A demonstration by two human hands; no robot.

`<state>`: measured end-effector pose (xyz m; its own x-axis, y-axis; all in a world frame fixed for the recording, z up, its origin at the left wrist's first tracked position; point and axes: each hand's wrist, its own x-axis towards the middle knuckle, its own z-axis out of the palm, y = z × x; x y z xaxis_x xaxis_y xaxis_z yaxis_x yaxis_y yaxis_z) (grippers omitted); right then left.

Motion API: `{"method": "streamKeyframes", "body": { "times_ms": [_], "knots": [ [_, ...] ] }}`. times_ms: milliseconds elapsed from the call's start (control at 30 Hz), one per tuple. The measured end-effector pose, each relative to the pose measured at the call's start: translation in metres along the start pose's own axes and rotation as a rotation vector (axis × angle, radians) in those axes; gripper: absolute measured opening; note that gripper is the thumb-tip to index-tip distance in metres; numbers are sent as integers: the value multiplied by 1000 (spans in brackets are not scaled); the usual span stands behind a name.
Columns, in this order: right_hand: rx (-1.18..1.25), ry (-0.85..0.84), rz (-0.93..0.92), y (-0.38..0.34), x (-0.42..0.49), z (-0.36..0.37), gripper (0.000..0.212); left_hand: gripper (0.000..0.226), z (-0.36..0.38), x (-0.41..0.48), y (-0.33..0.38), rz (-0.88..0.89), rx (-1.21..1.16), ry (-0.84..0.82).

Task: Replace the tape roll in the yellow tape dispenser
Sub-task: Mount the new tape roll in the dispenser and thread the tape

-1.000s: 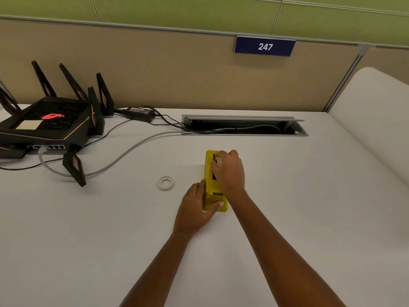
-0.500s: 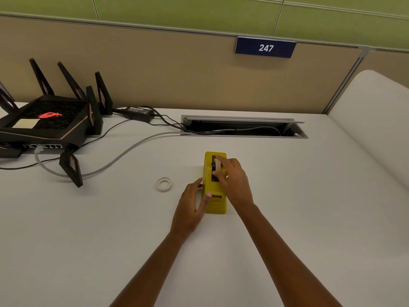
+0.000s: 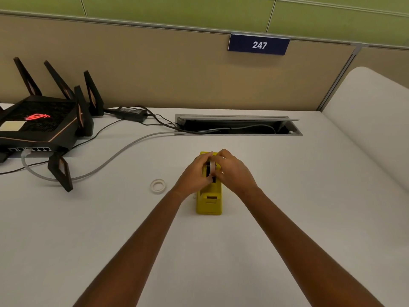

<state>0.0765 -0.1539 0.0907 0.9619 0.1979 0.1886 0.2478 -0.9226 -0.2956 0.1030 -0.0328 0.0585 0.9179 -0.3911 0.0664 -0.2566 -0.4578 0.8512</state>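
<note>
The yellow tape dispenser [image 3: 209, 200] stands on the white desk [image 3: 287, 218], its near end pointing toward me. A whitish tape roll [image 3: 213, 167] stands on edge in the dispenser's dark slot. My left hand [image 3: 195, 175] and my right hand [image 3: 232, 171] pinch this roll from either side, covering the dispenser's far half. A second tape roll [image 3: 158, 186] lies flat on the desk, a short way left of the dispenser.
A black router [image 3: 42, 127] with upright antennas sits at the far left, with a grey cable [image 3: 115, 156] curving across the desk. An open cable tray [image 3: 236, 127] is recessed behind the dispenser. A beige partition rises at the back.
My left hand has moved from the dispenser's near left side up to the roll in the slot. Both hands now hold the roll; the right hand stayed on it.
</note>
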Motion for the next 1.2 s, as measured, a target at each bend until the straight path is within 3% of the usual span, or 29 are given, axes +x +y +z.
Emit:
{"method": "streamKeyframes", "body": {
  "times_ms": [333,767,1200],
  "knots": [
    [18,-85,3,2,10,-10,22,54,8,2,-9,47,-5,93],
    [-19,-91,5,-1,16,-15,23,44,10,3,-13,16,-159,153],
    [-226,-97,-234,9,5,-9,29,50,8,4,-11,-4,-150,139]
  ]
}}
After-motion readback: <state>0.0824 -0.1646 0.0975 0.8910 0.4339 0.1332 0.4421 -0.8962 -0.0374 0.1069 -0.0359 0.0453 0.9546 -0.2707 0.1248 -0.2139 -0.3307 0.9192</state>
